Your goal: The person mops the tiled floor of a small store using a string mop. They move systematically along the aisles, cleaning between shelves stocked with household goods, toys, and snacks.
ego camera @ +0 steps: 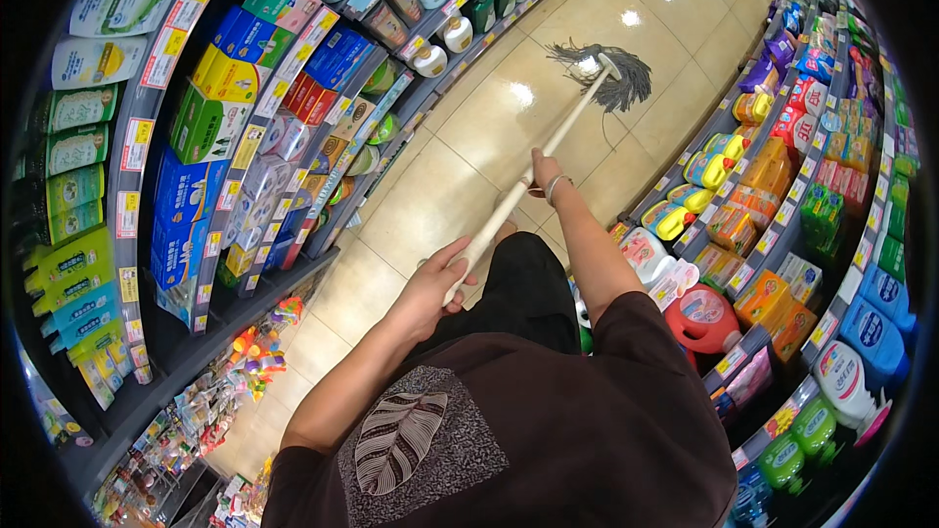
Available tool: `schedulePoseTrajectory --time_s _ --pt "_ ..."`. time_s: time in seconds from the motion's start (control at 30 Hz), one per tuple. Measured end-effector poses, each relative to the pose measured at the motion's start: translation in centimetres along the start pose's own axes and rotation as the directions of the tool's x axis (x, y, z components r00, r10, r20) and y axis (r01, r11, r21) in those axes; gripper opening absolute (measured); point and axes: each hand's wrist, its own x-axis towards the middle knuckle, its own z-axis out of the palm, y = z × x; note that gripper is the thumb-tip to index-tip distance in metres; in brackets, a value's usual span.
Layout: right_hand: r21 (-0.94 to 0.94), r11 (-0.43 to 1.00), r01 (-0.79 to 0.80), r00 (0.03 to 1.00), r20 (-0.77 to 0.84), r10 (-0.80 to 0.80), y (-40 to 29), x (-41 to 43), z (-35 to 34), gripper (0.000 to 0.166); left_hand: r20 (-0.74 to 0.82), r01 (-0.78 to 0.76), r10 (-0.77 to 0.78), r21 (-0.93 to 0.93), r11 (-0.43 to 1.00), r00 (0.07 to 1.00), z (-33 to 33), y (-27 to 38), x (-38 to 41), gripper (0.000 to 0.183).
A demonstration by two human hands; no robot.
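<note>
A string mop's pale handle (499,218) runs slantwise from my body up the aisle. Near its lower end, my left hand (434,284) is wrapped around the thick grip. Farther along the shaft, my right hand (546,174) grips it, with a bracelet (554,189) at the wrist. At the far end, the dark grey mop head (620,81) lies spread on the beige tiled floor (469,139), its strands fanned to both sides. One loose strand trails toward me on the tiles.
Store shelves (136,154) with boxes and bottles line the left side. More shelves (733,198) at right hold yellow-and-blue bottles (708,170) and a red jug (700,317), close to my right arm. Small colourful goods (249,352) hang at the lower left.
</note>
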Motion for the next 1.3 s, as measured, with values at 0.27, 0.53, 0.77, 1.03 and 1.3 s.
schedulePoseTrajectory --time_s 0.27,0.53,0.77,1.03,1.3 --pt "-0.222 0.968 0.121 0.967 0.247 -0.064 10.6 -1.3 17.2 0.05 -0.155 0.022 -0.036 -0.092 0.995 0.987 -15.2 -7.7 -9.7 0.04" --pt "-0.442 0.893 -0.081 0.775 0.535 0.335 18.1 -15.8 36.9 0.059 -0.432 0.03 -0.168 -0.307 0.951 0.886 -27.2 -18.0 -26.7 0.037" --pt "-0.588 0.807 -0.064 0.42 0.718 0.556 19.5 -23.9 44.2 0.049 -0.613 0.072 -0.282 -0.344 0.936 0.738 -29.6 -21.6 -37.8 0.042" --pt "-0.141 0.973 -0.181 0.712 0.664 0.228 17.7 -19.7 42.6 0.031 -0.541 0.044 -0.224 -0.325 0.945 0.81 -28.2 -18.6 -32.1 0.043" --pt "-0.343 0.886 0.311 0.931 0.296 -0.213 9.5 -1.5 31.2 0.033 -0.359 -0.058 0.009 -0.125 0.991 0.933 -23.5 -10.5 -15.1 0.041"
